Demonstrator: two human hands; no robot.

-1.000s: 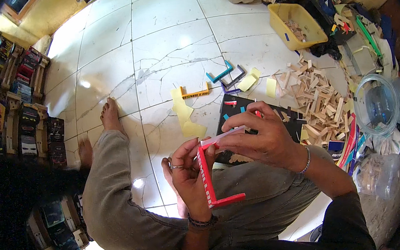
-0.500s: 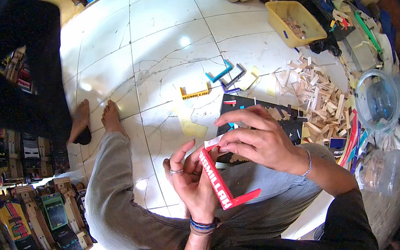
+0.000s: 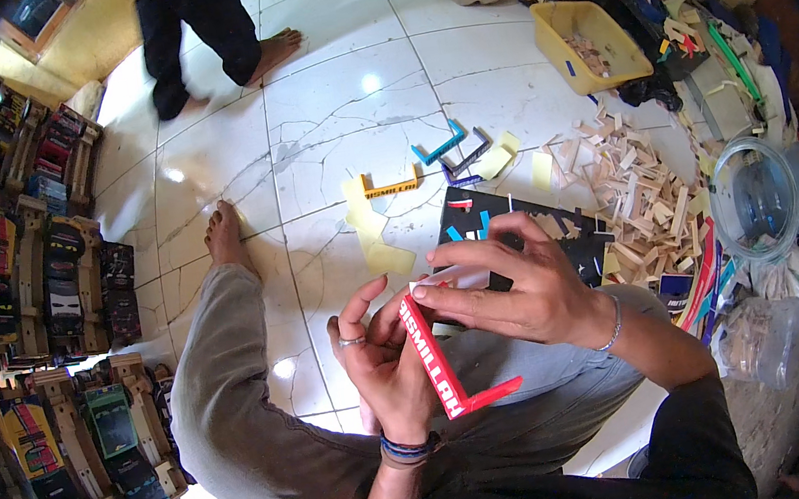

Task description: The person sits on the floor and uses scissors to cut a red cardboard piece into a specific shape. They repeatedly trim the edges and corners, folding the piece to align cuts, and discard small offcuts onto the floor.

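Over my lap, my left hand point(image 3: 382, 368) grips a red U-shaped piece point(image 3: 434, 361) with white lettering along its long side. A short red arm of it points to the right at the near end. My right hand point(image 3: 536, 287) is closed at the far end of the piece, thumb and forefinger pressed against its corner. A whitish strip point(image 3: 464, 278) stands out there under the right fingers, partly hidden by them. Similar pieces lie on the floor ahead: a yellow one point(image 3: 392, 189), a blue one point(image 3: 439, 145) and dark ones beside it.
A black board point(image 3: 563, 263) with scraps lies past my right hand. Beyond are a heap of small wood pieces point(image 3: 628, 184), a yellow basin point(image 3: 589, 78) and a clear jug point(image 3: 757, 202). Model trucks point(image 3: 110, 429) line the left. A person's bare foot point(image 3: 278, 51) is at the back.
The person at the left has walked away toward the back. My right fingers have shifted slightly at the red piece's far corner, and more of the whitish strip shows.
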